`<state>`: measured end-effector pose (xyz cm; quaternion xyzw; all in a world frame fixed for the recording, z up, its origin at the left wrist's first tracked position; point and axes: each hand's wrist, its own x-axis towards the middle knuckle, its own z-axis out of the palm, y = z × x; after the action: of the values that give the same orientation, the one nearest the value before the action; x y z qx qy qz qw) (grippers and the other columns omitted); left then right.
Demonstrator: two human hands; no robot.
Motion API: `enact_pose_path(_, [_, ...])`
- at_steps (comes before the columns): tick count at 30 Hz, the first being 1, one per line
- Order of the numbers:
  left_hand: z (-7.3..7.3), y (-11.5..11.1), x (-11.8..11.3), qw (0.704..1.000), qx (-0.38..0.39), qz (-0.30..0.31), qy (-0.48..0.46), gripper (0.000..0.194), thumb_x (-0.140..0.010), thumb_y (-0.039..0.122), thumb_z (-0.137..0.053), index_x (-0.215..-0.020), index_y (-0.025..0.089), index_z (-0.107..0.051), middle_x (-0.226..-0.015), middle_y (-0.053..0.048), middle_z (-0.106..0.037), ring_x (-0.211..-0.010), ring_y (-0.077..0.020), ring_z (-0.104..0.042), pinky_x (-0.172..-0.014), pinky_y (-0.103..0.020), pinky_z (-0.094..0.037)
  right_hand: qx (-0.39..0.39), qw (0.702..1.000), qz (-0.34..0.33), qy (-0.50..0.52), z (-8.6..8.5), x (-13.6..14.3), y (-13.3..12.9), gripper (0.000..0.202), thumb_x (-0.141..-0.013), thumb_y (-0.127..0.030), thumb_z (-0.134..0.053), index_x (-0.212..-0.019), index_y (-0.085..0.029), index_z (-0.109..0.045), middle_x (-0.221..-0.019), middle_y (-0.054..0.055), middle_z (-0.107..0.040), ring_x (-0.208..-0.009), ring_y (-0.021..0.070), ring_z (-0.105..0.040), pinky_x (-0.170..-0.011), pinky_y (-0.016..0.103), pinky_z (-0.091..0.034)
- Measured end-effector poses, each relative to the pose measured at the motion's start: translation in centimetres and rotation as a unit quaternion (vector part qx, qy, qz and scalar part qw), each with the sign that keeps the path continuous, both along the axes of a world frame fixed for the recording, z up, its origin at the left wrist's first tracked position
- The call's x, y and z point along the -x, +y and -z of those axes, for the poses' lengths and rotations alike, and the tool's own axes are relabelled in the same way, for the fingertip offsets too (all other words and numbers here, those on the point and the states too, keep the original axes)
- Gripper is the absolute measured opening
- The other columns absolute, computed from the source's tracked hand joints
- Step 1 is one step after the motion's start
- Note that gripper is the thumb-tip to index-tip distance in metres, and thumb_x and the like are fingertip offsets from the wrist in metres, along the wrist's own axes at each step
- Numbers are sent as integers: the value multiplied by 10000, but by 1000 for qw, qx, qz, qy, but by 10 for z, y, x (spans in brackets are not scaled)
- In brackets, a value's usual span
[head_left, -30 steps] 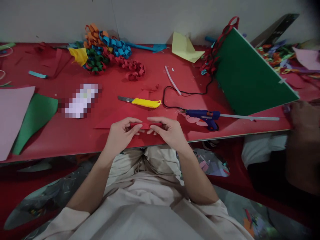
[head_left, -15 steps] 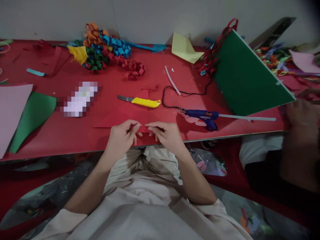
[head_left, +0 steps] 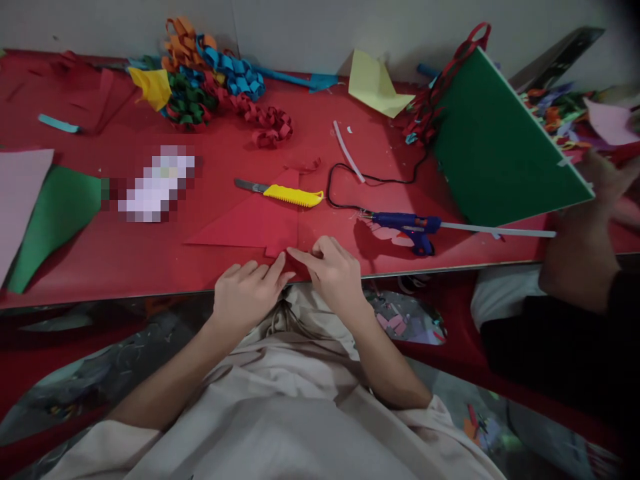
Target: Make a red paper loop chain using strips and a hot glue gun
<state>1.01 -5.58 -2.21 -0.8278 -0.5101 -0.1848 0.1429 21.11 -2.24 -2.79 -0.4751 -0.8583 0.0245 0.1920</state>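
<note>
A red paper piece (head_left: 240, 223) lies near the front edge of the red table (head_left: 125, 267). At its lower edge a small folded red part (head_left: 276, 252) shows. My left hand (head_left: 250, 293) has its index fingertip on that part, the thumb apart below; it holds nothing. From the right, my right hand (head_left: 336, 273) touches the same spot with its index fingertip, its other fingers curled. Partly on the paper lies a yellow cutter (head_left: 294, 195), blade to the left. A blue glue gun (head_left: 407, 223) with a clear stick in its back lies to the right.
Paper chains (head_left: 200, 87) lie at the back. Pink (head_left: 23, 193) and green sheets (head_left: 60, 213) are at left, near a blurred pale item (head_left: 157, 183). A green board (head_left: 505, 147) leans at right, beside another person's hand (head_left: 600, 193).
Both hands have gone from pinching near the paper's lower edge to pressing there with their index fingertips. The other person's hand has moved. The camera view has shifted slightly.
</note>
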Motion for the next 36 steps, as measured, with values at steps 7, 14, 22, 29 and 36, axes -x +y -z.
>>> enact_pose_path(7, [-6, -2, 1, 999, 3, 31, 33, 303, -987, 259, -569, -1225, 125, -701, -1231, -130, -728, -1089, -288, -670, -806, -413, -461, 17, 999, 22, -44, -5, -12, -19, 528, -909, -227, -591, -1426, -335, -604, -1001, 78, -578, -949, 248, -498, -762, 362, -384])
enact_pose_path(14, [12, -14, 13, 993, -5, 113, -20, 320, -956, 182, -648, -1271, 121, -649, -1133, -121, -750, -1083, -278, -685, -876, -396, -476, -12, 996, 73, -42, -3, -36, -35, 387, -989, -405, -582, -1361, -332, -662, -1064, 104, -609, -951, 252, -529, -798, 382, -417])
enact_pose_path(22, [-9, -4, 8, 934, 99, 82, -333, 102, -970, 130, -599, -1025, 187, -663, -1005, -63, -706, -974, -157, -679, -902, -287, -531, 128, 947, -42, 292, -9, -30, -22, 158, -982, -284, -631, -1036, -231, -770, -1034, 63, -755, -942, 170, -696, -832, 311, -532])
enact_pose_path(29, [-24, 13, -4, 855, 208, 46, -473, 106, -963, 226, -607, -1030, 200, -684, -1157, -95, -694, -1101, -195, -672, -987, -331, -540, 314, 839, 31, 444, -21, -16, -7, 281, -950, -394, -636, -1134, -211, -745, -972, 59, -776, -823, 156, -718, -748, 263, -567])
enact_pose_path(36, [-21, 17, -9, 777, 350, -16, -522, 301, -905, 372, -675, -1133, 176, -685, -1088, -84, -753, -914, -191, -731, -815, -283, -599, 283, 835, 69, 467, -18, -4, 0, 254, -962, -395, -610, -1006, -189, -752, -824, 28, -757, -703, 135, -697, -673, 234, -563])
